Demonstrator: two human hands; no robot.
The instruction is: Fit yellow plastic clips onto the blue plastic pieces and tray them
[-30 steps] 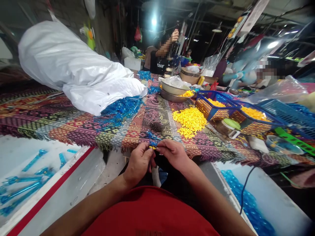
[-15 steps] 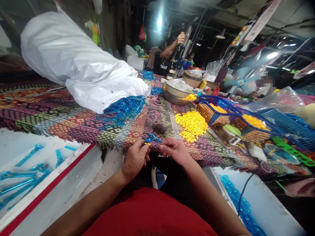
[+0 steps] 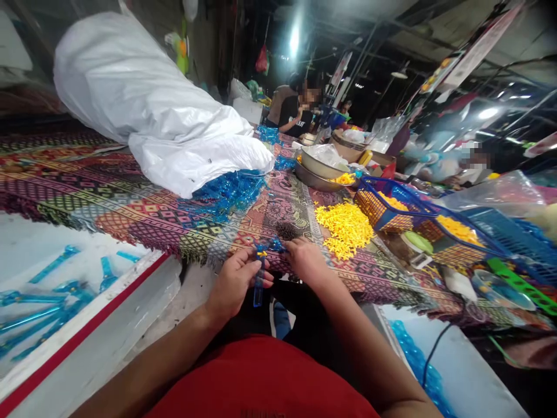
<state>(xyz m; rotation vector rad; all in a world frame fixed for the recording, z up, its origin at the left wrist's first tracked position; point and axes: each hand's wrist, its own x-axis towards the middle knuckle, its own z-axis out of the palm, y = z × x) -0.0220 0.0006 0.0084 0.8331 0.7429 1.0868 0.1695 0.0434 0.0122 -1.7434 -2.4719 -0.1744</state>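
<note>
My left hand [image 3: 235, 284] grips a translucent blue plastic strip [image 3: 259, 284], which hangs down past my fingers. A small yellow plastic piece [image 3: 261, 253] sits at the strip's top. My right hand [image 3: 307, 261] pinches a blue arm of the same piece from the right. Just beyond my fingers, a dark bristly clump [image 3: 287, 231] lies on the woven patterned tablecloth [image 3: 130, 215]. A heap of yellow plastic pieces [image 3: 343, 229] lies to the right, and a tangle of blue plastic runners [image 3: 221, 194] lies to the left.
A large white sack [image 3: 143, 98] lies on the cloth at the back left. Stacked metal bowls [image 3: 315, 168] and blue wire baskets [image 3: 383, 209] hold yellow pieces. Bins below the table hold blue parts [image 3: 52, 302] and blue beads [image 3: 418, 360]. A co-worker [image 3: 296, 113] sits beyond.
The blue strip now hangs below my left hand, with the yellow piece at its top. My hands sit slightly further apart. The co-worker's raised arm has come down, and the whole view has shifted.
</note>
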